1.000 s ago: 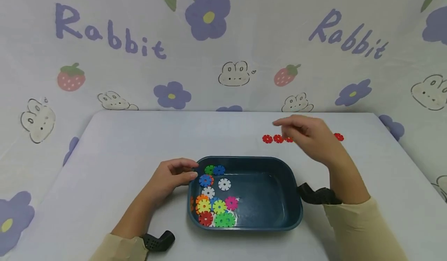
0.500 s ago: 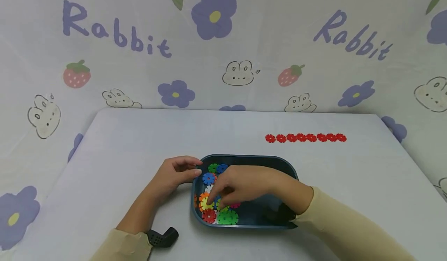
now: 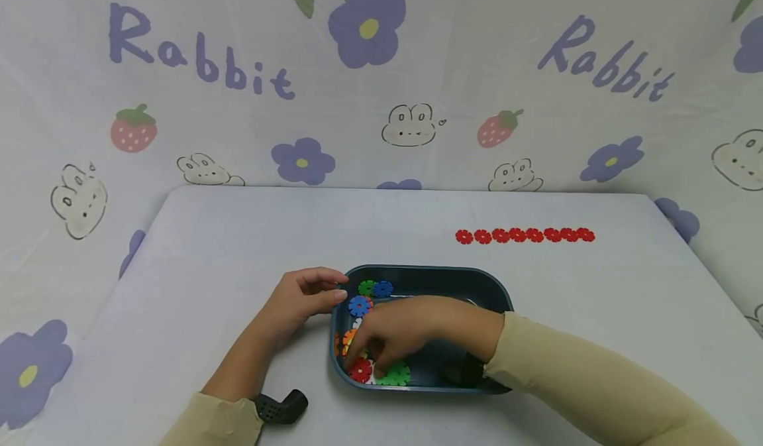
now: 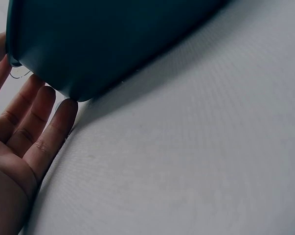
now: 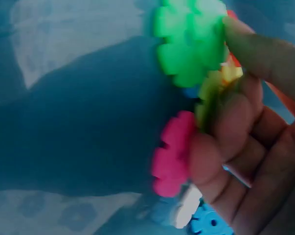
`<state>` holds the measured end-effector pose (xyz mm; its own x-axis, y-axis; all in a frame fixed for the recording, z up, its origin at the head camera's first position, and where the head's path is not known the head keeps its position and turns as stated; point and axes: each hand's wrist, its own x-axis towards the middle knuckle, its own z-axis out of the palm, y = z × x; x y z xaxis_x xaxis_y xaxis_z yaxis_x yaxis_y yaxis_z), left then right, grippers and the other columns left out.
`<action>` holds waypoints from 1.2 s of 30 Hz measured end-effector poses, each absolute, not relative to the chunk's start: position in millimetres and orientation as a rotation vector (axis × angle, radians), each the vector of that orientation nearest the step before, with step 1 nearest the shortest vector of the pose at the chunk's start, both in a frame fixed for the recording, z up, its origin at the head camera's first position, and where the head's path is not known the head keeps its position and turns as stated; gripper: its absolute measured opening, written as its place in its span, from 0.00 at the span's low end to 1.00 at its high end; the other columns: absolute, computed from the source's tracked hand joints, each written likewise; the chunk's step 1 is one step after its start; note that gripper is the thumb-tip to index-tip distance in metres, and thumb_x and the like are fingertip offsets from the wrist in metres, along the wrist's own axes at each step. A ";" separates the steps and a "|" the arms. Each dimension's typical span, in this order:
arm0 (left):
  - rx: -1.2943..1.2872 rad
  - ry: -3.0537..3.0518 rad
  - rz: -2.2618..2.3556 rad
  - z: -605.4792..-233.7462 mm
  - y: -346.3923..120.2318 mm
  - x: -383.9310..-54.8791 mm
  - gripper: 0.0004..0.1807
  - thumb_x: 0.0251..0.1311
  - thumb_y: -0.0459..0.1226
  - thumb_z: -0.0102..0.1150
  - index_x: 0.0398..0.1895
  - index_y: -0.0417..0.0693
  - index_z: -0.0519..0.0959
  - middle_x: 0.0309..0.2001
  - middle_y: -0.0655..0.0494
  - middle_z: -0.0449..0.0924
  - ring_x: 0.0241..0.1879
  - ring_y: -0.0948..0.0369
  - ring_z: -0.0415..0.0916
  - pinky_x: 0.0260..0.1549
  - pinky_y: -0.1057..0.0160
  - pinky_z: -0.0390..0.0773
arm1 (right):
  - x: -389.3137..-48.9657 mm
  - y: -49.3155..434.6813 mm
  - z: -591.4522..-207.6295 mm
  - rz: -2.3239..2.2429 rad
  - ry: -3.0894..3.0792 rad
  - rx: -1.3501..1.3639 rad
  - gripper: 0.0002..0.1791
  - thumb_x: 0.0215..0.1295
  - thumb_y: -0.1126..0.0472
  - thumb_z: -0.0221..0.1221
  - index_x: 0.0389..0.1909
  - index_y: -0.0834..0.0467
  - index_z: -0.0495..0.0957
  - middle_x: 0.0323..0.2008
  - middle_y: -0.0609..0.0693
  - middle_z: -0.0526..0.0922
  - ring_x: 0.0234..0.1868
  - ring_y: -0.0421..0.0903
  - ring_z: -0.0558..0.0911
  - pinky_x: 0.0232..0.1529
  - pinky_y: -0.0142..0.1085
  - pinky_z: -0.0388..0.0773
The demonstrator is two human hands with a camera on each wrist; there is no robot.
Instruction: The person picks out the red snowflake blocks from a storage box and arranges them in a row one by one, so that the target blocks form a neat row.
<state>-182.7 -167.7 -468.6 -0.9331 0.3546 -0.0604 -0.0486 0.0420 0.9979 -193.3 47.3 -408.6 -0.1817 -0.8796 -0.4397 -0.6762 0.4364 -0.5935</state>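
My left hand (image 3: 306, 293) is at the left end of a dark teal tray (image 3: 429, 390), its fingertips touching the outer wall by the rim. In the left wrist view, those fingers (image 4: 56, 127) lie against the wall, mostly straight. My right hand (image 3: 396, 330) reaches down into the tray's left part. Its index finger and thumb stand apart on either side of a red snowflake disc (image 3: 360, 370); no pinch shows. Green snowflake discs (image 3: 395, 373) lie beside the thumb. Close to the fingers in the right wrist view is a pink disc (image 5: 174, 154). The hand covers several other discs.
A row of several red snowflake discs (image 3: 517, 234) lies on the white table (image 3: 238, 227) behind the tray, to the right. Green (image 3: 367, 288) and blue discs (image 3: 383, 288) sit in the tray's far left corner. A patterned cloth (image 3: 238, 128) hangs behind the table.
My right hand has moved from the red row down into the tray, then nearer the red disc at its front left. The whole row now shows. My left hand stays at the tray.
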 end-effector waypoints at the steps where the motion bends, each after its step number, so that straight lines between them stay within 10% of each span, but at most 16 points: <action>1: 0.312 2.032 1.968 -468.5 -167.7 -182.7 0.18 0.60 0.38 0.66 0.52 0.39 0.80 0.48 0.47 0.82 0.41 0.61 0.81 0.42 0.60 0.84 | -193.5 47.0 -409.6 -0.339 1.945 -1.314 0.17 0.62 0.56 0.67 0.53 0.44 0.84 0.29 0.37 0.79 0.29 0.33 0.73 0.30 0.25 0.73; 36: 0.334 1.990 1.995 -469.7 -168.0 -183.8 0.18 0.61 0.37 0.65 0.52 0.37 0.80 0.43 0.54 0.83 0.40 0.61 0.82 0.41 0.60 0.85 | -197.6 49.8 -408.5 -0.583 2.029 -1.217 0.07 0.61 0.60 0.65 0.35 0.47 0.76 0.28 0.38 0.78 0.29 0.35 0.74 0.31 0.26 0.76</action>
